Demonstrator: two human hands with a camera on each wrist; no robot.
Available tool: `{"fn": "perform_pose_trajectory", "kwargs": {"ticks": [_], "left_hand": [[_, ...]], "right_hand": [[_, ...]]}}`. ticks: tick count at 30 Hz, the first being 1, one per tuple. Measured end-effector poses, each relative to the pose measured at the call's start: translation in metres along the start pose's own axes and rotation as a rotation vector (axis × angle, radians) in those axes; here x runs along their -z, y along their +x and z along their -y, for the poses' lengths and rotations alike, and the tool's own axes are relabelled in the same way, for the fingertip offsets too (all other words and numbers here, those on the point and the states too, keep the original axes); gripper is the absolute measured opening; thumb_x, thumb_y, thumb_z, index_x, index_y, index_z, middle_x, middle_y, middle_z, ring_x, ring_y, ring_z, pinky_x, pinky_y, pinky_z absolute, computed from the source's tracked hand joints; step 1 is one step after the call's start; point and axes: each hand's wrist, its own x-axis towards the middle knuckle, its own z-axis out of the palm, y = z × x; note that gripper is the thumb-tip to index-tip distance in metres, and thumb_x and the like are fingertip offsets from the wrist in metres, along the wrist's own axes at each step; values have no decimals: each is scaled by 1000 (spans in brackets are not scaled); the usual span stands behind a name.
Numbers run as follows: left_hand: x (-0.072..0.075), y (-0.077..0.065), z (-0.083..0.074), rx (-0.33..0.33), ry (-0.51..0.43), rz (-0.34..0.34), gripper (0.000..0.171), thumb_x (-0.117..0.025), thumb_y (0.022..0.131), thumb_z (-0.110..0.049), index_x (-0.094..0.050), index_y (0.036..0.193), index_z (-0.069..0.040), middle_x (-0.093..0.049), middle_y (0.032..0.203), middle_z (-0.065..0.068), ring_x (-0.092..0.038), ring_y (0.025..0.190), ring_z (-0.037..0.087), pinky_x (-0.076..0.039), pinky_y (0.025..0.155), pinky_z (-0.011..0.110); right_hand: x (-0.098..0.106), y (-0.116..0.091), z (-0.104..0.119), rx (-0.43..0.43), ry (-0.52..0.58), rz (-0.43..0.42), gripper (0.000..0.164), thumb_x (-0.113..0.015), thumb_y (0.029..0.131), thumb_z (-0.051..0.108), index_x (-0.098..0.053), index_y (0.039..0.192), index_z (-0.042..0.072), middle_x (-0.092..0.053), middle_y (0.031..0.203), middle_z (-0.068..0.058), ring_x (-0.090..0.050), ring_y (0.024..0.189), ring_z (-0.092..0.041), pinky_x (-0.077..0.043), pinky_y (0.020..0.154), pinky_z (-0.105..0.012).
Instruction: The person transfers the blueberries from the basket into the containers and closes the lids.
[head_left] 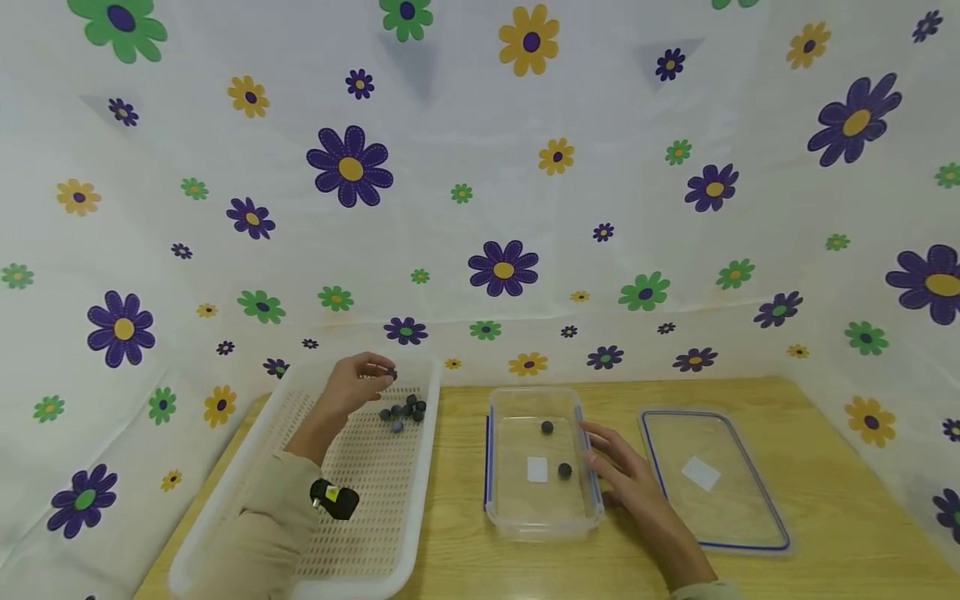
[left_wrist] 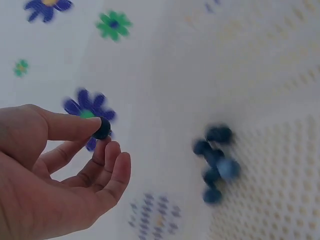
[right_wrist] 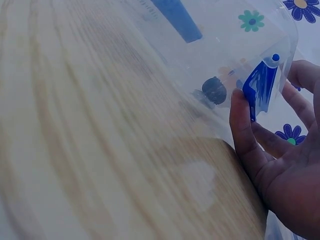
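My left hand (head_left: 352,385) pinches a dark blueberry (left_wrist: 103,128) between thumb and fingertips, above the far end of a white perforated basket (head_left: 429,450). Below it, several blueberries (head_left: 397,427) cluster in the basket, one a paler blue. My right hand (head_left: 633,483) rests against the right side of a clear plastic container (head_left: 543,529), its thumb and fingers spread along the outer wall by a blue latch (right_wrist: 262,87). Inside the container lie two blueberries (head_left: 565,471), apart from each other, and a white label (head_left: 537,469) shows on its bottom.
A clear lid (head_left: 720,517) with a blue seal lies flat on the wooden table (head_left: 832,467), right of the container and partly behind my right hand. White flowered sheeting (head_left: 442,242) closes off the back and both sides.
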Motion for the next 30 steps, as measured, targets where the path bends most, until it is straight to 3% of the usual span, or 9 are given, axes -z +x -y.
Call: {"fn": "perform_pose_trajectory", "kwargs": {"ticks": [6,12,16,22,30], "left_hand": [[-14,-24,-42,-106,-30,-4,26,-63,101,-7,-63,126,0,-61,125,22,-62,109,32,-53,98,44],[-26,-47,-67,-168,-85,-24,25,-65,100,-6,-65,124,-2,-62,127,19,-63,114,33,-52,98,39],[-41,-63,-79,-237,-167,-44,23,-67,97,-1,-67,121,0,-63,123,17,-66,110,31,-54,92,28],[-68,-90,-92,-319,-284,-169,22,-67,93,10,-69,114,2,-67,115,17,-67,106,30,-57,88,24],[-116,-99,-97,-310,-452,-118,23,-68,92,12,-69,113,2,-65,117,15,-66,104,28,-57,87,26]], "right_hand": [[2,0,-1,8,9,6,52,-59,105,26,-43,155,20,-32,161,-24,-48,132,-52,-60,80,-53],[0,0,-1,-8,-6,4,52,-59,105,28,-43,155,22,-32,162,-24,-47,134,-52,-59,83,-52],[1,-1,1,-10,-17,-5,52,-60,105,29,-45,154,22,-33,161,-24,-48,133,-51,-59,85,-52],[1,0,0,2,-11,3,51,-59,105,27,-44,154,22,-34,160,-24,-50,131,-50,-58,85,-53],[2,-1,-3,17,-41,4,50,-58,106,29,-45,154,25,-35,160,-24,-51,130,-49,-58,86,-53]]}}
